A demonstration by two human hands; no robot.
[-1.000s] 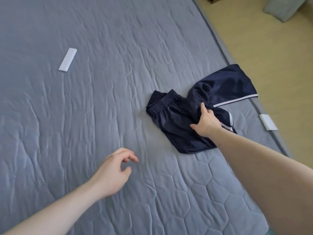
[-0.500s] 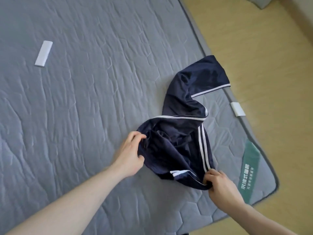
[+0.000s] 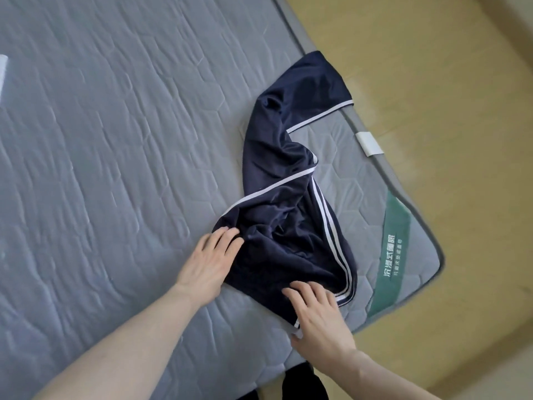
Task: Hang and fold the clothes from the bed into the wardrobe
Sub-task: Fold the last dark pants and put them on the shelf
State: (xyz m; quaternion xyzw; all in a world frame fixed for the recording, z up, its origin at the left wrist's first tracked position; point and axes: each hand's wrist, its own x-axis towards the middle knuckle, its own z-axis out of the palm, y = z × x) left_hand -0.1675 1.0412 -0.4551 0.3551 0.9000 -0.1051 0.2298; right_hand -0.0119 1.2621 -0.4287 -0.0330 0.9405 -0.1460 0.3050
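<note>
A pair of navy shorts with white side stripes lies twisted on the grey quilted mattress, near its right front corner. One leg stretches away toward the mattress edge. My left hand rests on the shorts' near left edge with the fingers laid out over the cloth; its thumb is hidden. My right hand lies flat with spread fingers on the near right corner of the shorts, by the striped hem. No wardrobe is in view.
A green brand label crosses the mattress corner, and a white tag sits on its right edge. A white object shows at the far left. Yellow wooden floor lies to the right.
The shorts were dragged toward the near corner and turned over. My left hand came onto their left edge. Both hands have gone from pinching the cloth to lying flatter on it.
</note>
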